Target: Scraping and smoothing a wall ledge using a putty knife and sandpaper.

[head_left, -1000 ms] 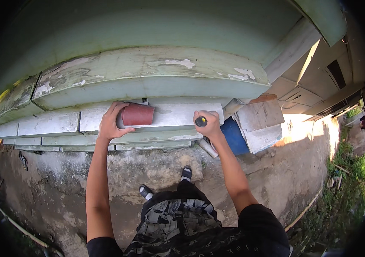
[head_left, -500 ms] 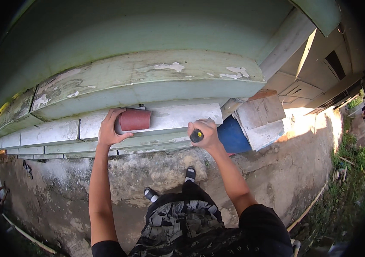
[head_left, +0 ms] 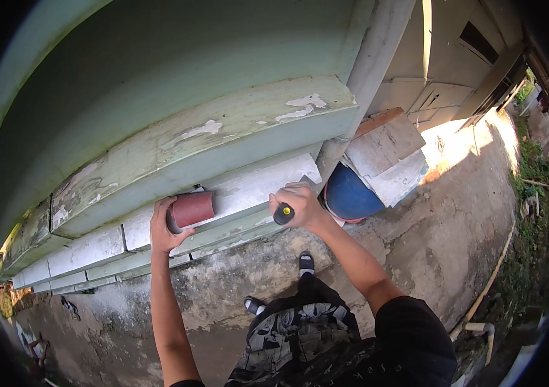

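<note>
My left hand is wrapped around the left end of a curled reddish-brown sheet that looks like sandpaper, resting against a whitish, worn ledge. A small dark bit shows just behind the roll. Further right along the same ledge, my right hand is closed on a scraper. Its dark handle has a yellow dot at the butt end, which points back at me. Part of the grey blade shows past my fingers by the ledge's right end; whether its edge touches the surface I cannot tell.
Above runs a pale green ledge with peeling paint, below a green wall. To the right stand a blue container and weathered boards. My sandalled feet are on rough concrete; a pipe and grass lie far right.
The view has turned, so the ledges now slope up to the right and more of the blue container shows. Both hands keep their holds; my right hand sits slightly further left in the picture.
</note>
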Tool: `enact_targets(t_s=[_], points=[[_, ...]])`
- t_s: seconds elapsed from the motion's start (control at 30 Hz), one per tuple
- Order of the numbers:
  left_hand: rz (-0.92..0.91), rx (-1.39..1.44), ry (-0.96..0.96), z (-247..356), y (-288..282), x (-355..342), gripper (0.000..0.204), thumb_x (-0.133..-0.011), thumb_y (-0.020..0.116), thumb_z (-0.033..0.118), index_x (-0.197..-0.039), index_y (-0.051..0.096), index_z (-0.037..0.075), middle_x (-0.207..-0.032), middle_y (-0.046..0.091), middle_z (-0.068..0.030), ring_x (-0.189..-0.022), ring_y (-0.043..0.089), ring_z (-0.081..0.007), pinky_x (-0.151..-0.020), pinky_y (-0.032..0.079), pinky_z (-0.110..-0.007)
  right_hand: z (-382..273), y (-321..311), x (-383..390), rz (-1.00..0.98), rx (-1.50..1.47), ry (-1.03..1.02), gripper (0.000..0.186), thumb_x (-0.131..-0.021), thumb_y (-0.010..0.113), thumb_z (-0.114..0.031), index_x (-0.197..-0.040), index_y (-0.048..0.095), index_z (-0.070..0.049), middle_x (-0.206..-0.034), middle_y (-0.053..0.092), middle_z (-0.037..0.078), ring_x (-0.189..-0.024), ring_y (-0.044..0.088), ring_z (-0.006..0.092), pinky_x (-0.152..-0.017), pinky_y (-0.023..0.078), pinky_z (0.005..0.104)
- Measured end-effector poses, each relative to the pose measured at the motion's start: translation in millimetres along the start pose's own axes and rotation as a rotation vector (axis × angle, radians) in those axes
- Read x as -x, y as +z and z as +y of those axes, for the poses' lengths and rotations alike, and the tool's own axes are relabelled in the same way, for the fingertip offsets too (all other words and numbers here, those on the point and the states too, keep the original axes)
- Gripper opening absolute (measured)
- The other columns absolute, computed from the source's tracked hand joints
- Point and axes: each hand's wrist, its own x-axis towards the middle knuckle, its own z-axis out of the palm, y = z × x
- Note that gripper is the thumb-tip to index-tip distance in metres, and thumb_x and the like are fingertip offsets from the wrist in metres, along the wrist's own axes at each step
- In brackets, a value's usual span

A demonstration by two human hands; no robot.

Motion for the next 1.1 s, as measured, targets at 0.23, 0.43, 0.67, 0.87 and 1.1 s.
enact_targets(t_s=[0.23, 0.43, 0.67, 0.87, 1.1], points=[[0.02, 0.028, 0.03, -2, 5, -1, 0.092, -0.061, 0.087, 0.057, -0.129, 0.055, 0.003, -0.116, 0.058, -0.0199, -0.104, 0.061, -0.0386, -0.091, 0.05, -0.045, 27, 10, -8, -0.061, -0.085, 0.046, 0.012, -0.066, 0.072, -0.007, -0.071, 0.063, -0.011, -0.063, 0.063, 0.009, -0.057, 0.063, 0.0329, -0.053, 0.048, 0.0409], [0.007, 0.038, 0.025, 3, 7, -1, 0.094, -0.062, 0.086, 0.058, -0.13, 0.054, 0.002, -0.116, 0.056, -0.0203, -0.105, 0.06, -0.0387, -0.091, 0.05, -0.045, 59, 21, 15, -0.152, 0.088, 0.108, 0.013, -0.064, 0.074, -0.011, -0.073, 0.065, -0.014, -0.062, 0.064, 0.009, -0.06, 0.064, 0.0328, -0.055, 0.048, 0.0422], [0.013, 0.074, 0.045, 0, 9, 1, 0.092, -0.062, 0.088, 0.051, -0.131, 0.052, 0.001, -0.119, 0.056, -0.0188, -0.107, 0.06, -0.035, -0.093, 0.05, -0.044, 52, 30, 4, -0.141, -0.042, 0.186, 0.01, -0.065, 0.073, -0.011, -0.072, 0.066, -0.012, -0.067, 0.067, 0.01, -0.064, 0.066, 0.0337, -0.06, 0.053, 0.0433], [0.013, 0.086, 0.061, -1, 10, -2, 0.093, -0.062, 0.088, 0.052, -0.13, 0.052, 0.001, -0.119, 0.056, -0.0185, -0.107, 0.06, -0.0346, -0.092, 0.05, -0.044, 57, 32, 9, -0.019, -0.039, 0.04, 0.013, -0.063, 0.073, -0.009, -0.072, 0.063, -0.011, -0.063, 0.063, 0.009, -0.061, 0.065, 0.0321, -0.057, 0.051, 0.0417], [0.025, 0.086, 0.045, -1, 10, 1, 0.093, -0.062, 0.087, 0.055, -0.13, 0.053, 0.001, -0.119, 0.056, -0.0189, -0.107, 0.059, -0.0352, -0.093, 0.049, -0.044, 39, 33, 6, -0.055, -0.148, 0.084, 0.021, -0.062, 0.076, -0.016, -0.082, 0.07, -0.013, -0.072, 0.069, 0.009, -0.071, 0.068, 0.0325, -0.069, 0.054, 0.0458]])
